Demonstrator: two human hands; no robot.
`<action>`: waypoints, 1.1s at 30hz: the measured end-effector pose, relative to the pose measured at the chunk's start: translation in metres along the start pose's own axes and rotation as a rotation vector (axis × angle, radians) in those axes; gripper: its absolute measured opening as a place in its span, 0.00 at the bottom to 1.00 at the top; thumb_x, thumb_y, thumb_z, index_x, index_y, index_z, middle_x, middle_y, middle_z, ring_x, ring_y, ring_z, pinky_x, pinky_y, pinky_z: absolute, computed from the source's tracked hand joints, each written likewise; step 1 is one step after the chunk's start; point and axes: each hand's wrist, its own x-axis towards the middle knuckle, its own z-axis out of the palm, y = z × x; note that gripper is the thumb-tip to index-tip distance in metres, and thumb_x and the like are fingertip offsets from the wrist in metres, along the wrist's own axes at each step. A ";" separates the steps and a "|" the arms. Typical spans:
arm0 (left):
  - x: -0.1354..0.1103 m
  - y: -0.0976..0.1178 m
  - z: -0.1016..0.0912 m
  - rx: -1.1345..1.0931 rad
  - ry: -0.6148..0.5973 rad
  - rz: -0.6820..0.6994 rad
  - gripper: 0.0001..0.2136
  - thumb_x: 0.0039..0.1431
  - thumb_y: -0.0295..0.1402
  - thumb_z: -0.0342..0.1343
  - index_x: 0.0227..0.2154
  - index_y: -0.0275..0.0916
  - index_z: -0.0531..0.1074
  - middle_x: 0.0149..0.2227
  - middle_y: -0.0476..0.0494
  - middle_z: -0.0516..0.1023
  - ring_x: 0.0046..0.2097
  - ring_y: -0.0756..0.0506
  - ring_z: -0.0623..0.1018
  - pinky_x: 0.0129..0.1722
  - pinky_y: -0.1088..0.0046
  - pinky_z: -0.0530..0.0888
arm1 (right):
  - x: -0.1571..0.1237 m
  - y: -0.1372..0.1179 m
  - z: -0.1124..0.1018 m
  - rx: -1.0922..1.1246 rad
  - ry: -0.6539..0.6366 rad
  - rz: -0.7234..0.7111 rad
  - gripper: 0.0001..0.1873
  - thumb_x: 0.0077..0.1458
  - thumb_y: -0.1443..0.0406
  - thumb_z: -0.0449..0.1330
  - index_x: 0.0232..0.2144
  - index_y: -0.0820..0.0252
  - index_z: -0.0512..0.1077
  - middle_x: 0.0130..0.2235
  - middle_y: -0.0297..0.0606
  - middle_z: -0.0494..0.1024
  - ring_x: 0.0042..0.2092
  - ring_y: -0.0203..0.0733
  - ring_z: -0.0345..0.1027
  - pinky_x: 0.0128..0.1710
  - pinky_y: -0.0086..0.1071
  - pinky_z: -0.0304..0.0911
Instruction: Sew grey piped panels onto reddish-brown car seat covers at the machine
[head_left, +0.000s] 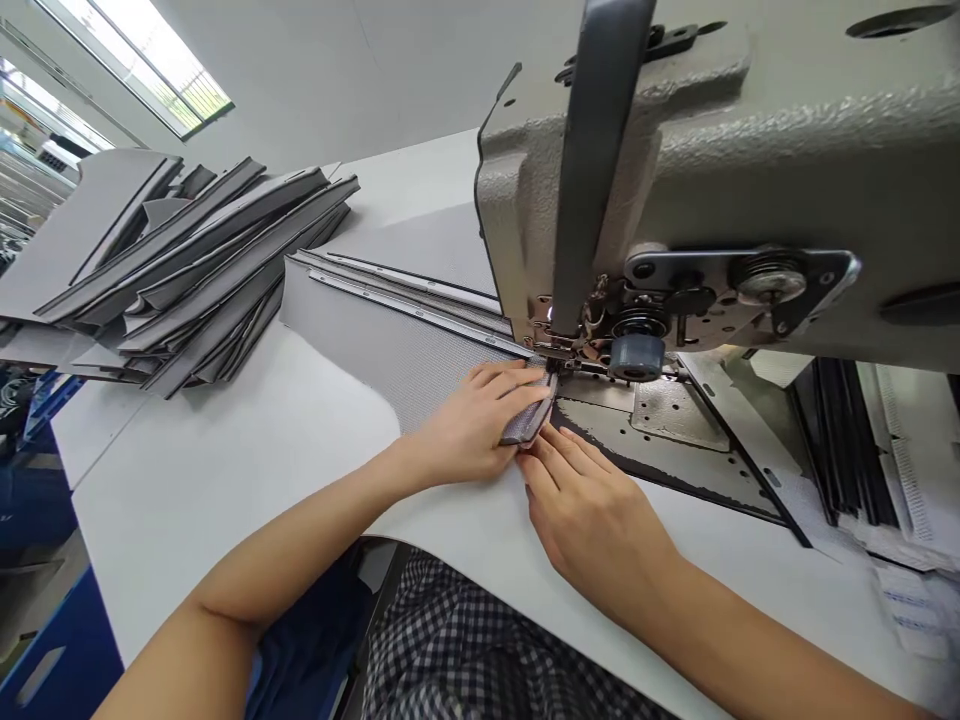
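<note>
A grey fabric panel with stiff strips along its edge lies on the white table, its right end under the needle area of a sewing machine. My left hand rests on that end, thumb and fingers closed round its folded corner. Just to the right, my right hand pinches the near tip of the same corner with its fingertips. Both hands sit in front of the presser foot. What lies beneath the fingers is partly hidden.
A pile of grey fabric panels is stacked at the back left. The machine's metal bed plate lies right of my hands. Black strips and white strips lie at the far right. A blue crate stands below the table at left.
</note>
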 end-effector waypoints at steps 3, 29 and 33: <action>-0.013 -0.004 0.005 -0.010 0.067 0.023 0.23 0.56 0.20 0.50 0.56 0.39 0.66 0.58 0.40 0.72 0.65 0.41 0.66 0.63 0.57 0.65 | -0.001 0.001 0.000 0.021 0.012 -0.001 0.15 0.58 0.74 0.53 0.45 0.70 0.75 0.50 0.50 0.78 0.55 0.50 0.70 0.60 0.42 0.60; 0.005 -0.019 0.015 -0.022 0.126 0.106 0.20 0.53 0.17 0.49 0.43 0.42 0.77 0.44 0.44 0.79 0.55 0.43 0.73 0.55 0.61 0.71 | -0.004 0.021 -0.007 0.281 0.101 0.045 0.15 0.58 0.77 0.51 0.28 0.60 0.74 0.31 0.36 0.77 0.35 0.37 0.70 0.40 0.32 0.64; -0.003 -0.018 0.024 0.003 0.188 0.184 0.19 0.60 0.18 0.47 0.47 0.39 0.76 0.46 0.42 0.79 0.59 0.43 0.70 0.58 0.62 0.71 | 0.008 0.043 -0.012 0.125 0.055 0.145 0.14 0.59 0.74 0.52 0.40 0.61 0.76 0.43 0.40 0.78 0.42 0.44 0.68 0.42 0.37 0.62</action>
